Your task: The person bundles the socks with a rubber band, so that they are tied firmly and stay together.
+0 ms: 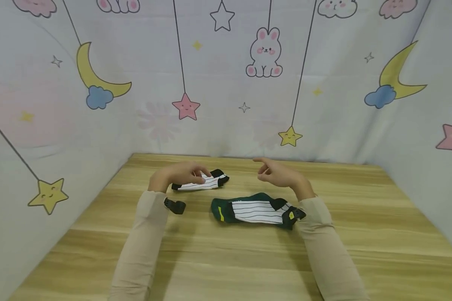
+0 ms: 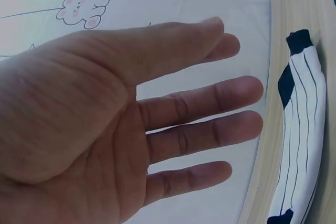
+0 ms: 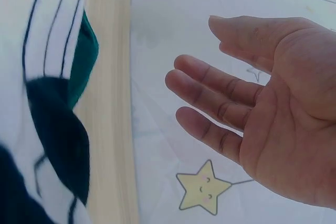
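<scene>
My left hand [image 1: 181, 173] hovers over a white sock [image 1: 211, 183] with thin dark stripes and black heel, toe and cuff parts. In the left wrist view its fingers are straight and spread, and that striped sock [image 2: 305, 114] lies apart from them. Nearer the front, a second striped sock [image 1: 256, 211] lies flat on top of a dark green sock [image 1: 216, 207] with a yellow mark. Beyond this pair, my right hand [image 1: 280, 173] is held in the air, holding nothing. Its fingers look relaxed in the right wrist view, away from the striped sock [image 3: 55, 30] and green edge [image 3: 85, 59].
The socks lie on a light wood-grain table [image 1: 226, 259]. White cloth walls [image 1: 226, 75] printed with stars, moons and rabbits stand along its back and both sides. A small black camera [image 1: 175, 206] is worn at the left wrist.
</scene>
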`<state>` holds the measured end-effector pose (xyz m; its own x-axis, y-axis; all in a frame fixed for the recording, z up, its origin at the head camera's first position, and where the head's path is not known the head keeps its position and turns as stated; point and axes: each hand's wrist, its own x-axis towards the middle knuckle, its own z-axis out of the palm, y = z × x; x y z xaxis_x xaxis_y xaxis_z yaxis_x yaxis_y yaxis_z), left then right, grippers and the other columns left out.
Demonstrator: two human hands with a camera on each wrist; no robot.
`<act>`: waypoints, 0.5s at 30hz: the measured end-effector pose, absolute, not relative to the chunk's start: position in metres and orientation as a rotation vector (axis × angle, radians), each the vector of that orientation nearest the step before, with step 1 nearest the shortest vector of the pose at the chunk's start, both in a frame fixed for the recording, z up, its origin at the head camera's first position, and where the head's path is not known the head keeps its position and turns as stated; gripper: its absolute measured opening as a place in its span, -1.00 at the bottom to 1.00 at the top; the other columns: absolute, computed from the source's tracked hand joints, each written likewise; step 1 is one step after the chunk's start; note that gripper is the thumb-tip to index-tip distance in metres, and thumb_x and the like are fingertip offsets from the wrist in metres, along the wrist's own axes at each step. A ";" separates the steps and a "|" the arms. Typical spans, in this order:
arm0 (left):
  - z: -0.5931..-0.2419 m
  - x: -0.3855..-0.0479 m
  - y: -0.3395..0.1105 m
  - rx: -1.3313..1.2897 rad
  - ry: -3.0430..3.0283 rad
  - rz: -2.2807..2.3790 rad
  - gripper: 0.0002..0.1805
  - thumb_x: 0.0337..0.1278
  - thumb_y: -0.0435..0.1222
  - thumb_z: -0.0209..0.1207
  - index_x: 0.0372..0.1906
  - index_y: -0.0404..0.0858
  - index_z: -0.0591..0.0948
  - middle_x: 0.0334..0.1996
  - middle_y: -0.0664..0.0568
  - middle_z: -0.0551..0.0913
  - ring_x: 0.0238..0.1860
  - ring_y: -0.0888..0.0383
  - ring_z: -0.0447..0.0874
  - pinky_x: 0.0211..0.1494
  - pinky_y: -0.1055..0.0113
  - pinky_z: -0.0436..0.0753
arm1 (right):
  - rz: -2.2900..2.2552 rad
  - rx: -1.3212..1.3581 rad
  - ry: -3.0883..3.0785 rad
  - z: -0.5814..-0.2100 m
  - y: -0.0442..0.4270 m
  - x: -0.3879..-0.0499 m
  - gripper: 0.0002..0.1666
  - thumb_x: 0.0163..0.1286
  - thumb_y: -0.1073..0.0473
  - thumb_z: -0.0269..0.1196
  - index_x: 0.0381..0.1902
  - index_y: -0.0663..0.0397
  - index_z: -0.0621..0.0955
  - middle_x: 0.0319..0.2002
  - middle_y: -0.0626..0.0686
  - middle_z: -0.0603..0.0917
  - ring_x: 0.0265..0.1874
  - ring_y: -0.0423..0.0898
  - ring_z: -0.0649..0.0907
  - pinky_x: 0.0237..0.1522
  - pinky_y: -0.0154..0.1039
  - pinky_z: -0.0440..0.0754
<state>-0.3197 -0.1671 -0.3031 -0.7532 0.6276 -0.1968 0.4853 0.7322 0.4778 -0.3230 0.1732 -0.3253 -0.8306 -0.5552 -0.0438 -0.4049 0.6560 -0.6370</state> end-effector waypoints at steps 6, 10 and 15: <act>-0.302 -0.321 -0.174 0.853 2.588 0.578 -0.60 0.49 -0.19 0.09 0.31 -0.18 0.54 0.08 -0.15 0.64 0.11 -0.05 0.59 0.19 -0.03 0.52 | -0.911 -0.805 2.628 -0.328 0.163 -0.326 -0.25 0.55 0.20 0.12 0.58 0.06 0.10 0.20 0.33 0.51 0.15 0.20 0.58 0.07 0.04 0.57; -0.303 -0.321 -0.177 0.822 2.587 0.581 -0.61 0.48 -0.20 0.09 0.30 -0.17 0.55 0.10 -0.17 0.63 0.12 -0.06 0.59 0.19 -0.03 0.53 | -0.907 -0.796 2.614 -0.330 0.156 -0.328 -0.24 0.56 0.19 0.11 0.58 0.05 0.08 0.24 0.31 0.48 0.17 0.20 0.56 0.10 0.04 0.56; -0.303 -0.320 -0.182 0.824 2.606 0.555 -0.60 0.48 -0.22 0.08 0.30 -0.20 0.54 0.09 -0.18 0.64 0.12 -0.07 0.60 0.19 -0.04 0.53 | -0.906 -0.781 2.626 -0.327 0.147 -0.329 -0.25 0.56 0.17 0.11 0.58 0.02 0.09 0.28 0.31 0.46 0.18 0.21 0.55 0.10 0.05 0.56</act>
<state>-0.3203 -0.1816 -0.3028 -0.7694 0.6037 -0.2088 0.4662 0.7541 0.4625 -0.3295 0.1469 -0.3271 -0.8232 -0.5642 -0.0639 -0.4048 0.6621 -0.6307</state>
